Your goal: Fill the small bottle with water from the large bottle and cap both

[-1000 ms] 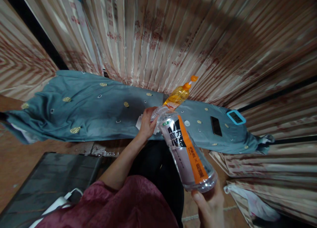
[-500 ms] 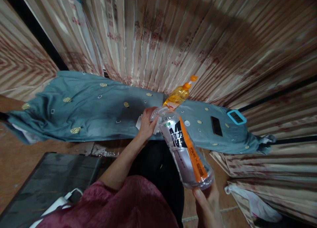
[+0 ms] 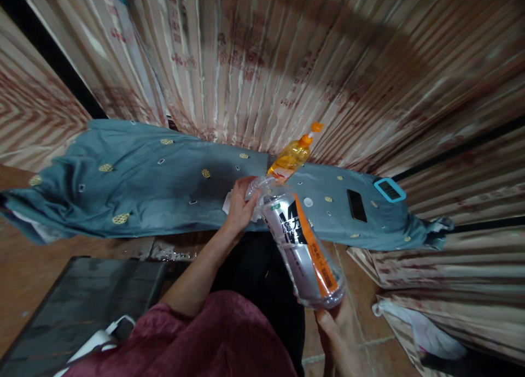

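Observation:
A large clear plastic bottle [image 3: 301, 246] with a silver, black and orange label is held tilted, its neck up and to the left, its base low and to the right. My left hand [image 3: 241, 205] is closed around the neck. Under the base, my right hand [image 3: 338, 328] grips the bottle from below. Something white like a tissue [image 3: 226, 203] shows beside my left hand; whether the hand holds it I cannot tell. Just behind the bottle neck stands an orange pump bottle [image 3: 290, 157] with yellow liquid. A small white disc like a cap [image 3: 307, 202] lies on the cloth.
A grey-green cloth with pineapple prints [image 3: 164, 186] covers the narrow table. On its right lie a dark phone [image 3: 356, 206] and a blue-framed digital timer [image 3: 389, 189]. Striped curtains [image 3: 246, 54] hang behind. At lower left is a dark low surface [image 3: 102, 289] with a white device [image 3: 92, 344].
The bottle and my right hand have shifted slightly left and up. My left hand keeps its hold on the neck. The whole view has shifted a little.

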`<state>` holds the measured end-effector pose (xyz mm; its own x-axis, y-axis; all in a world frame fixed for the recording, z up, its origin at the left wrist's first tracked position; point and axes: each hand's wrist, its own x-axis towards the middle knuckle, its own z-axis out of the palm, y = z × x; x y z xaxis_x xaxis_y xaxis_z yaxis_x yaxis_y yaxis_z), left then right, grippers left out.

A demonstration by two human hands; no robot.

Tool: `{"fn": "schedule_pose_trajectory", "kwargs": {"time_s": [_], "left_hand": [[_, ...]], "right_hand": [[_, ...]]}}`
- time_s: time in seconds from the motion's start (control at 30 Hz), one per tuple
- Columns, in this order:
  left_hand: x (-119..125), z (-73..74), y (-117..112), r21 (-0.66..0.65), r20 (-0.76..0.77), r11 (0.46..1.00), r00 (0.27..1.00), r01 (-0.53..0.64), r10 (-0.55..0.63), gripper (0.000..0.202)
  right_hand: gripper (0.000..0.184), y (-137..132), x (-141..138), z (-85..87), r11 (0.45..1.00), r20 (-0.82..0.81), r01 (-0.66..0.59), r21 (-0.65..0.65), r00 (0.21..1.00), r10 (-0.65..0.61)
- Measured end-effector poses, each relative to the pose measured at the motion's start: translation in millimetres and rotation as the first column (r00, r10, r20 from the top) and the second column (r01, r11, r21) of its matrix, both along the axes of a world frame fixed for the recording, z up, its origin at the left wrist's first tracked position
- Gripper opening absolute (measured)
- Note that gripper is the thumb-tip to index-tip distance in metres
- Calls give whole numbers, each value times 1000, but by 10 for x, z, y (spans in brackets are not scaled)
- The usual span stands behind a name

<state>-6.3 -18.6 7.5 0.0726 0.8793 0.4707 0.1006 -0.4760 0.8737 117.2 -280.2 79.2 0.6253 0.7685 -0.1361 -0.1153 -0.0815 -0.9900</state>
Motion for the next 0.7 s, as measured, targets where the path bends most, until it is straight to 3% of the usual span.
{"fn": "schedule_pose_trajectory", "kwargs": {"time_s": [0.3, 0.47, 0.7], "left_hand": [[-14, -4, 35, 35, 22, 999, 1000, 6, -6, 41], [-13, -14, 43, 31, 17, 999, 1000, -6, 6, 42], [-27, -63, 61, -4, 14, 1000, 1000, -9, 9, 45]], "right_hand": [[62, 11, -7, 22, 1000, 10, 11, -10, 1000, -11], [78, -7, 24, -78, 1000, 10, -9, -1, 1000, 9], [86, 40, 1, -42, 999, 8, -31, 36, 999, 31]]}}
